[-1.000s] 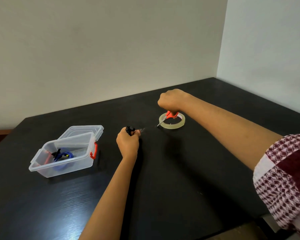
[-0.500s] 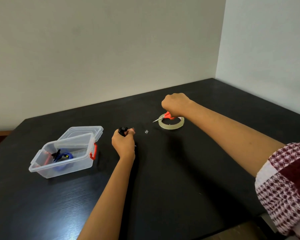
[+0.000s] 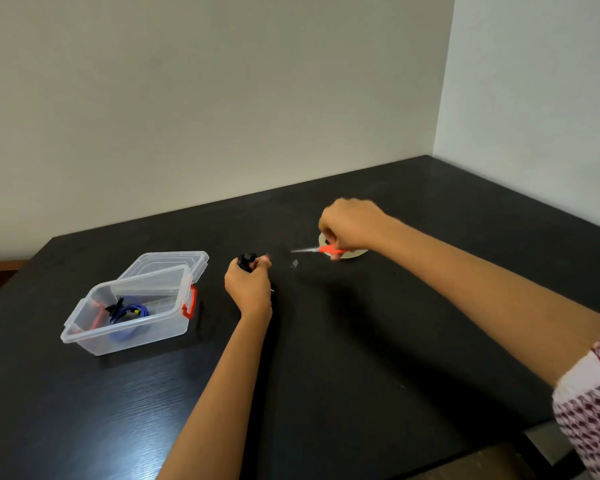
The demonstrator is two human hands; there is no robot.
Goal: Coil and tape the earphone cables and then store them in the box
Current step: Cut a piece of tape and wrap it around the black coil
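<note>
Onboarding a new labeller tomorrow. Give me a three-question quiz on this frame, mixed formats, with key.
1. True or false: the clear plastic box with red latches stands closed on the black table.
2. Which tool is in the right hand? A) the orange-handled scissors B) a marker C) a knife
3. Fill in: the left hand has its grip closed on a coiled ____ earphone cable.

Key
1. False: the lid is folded back and a blue coiled cable lies inside.
2. A; the roll of clear tape lies just beneath that hand.
3. black
</note>
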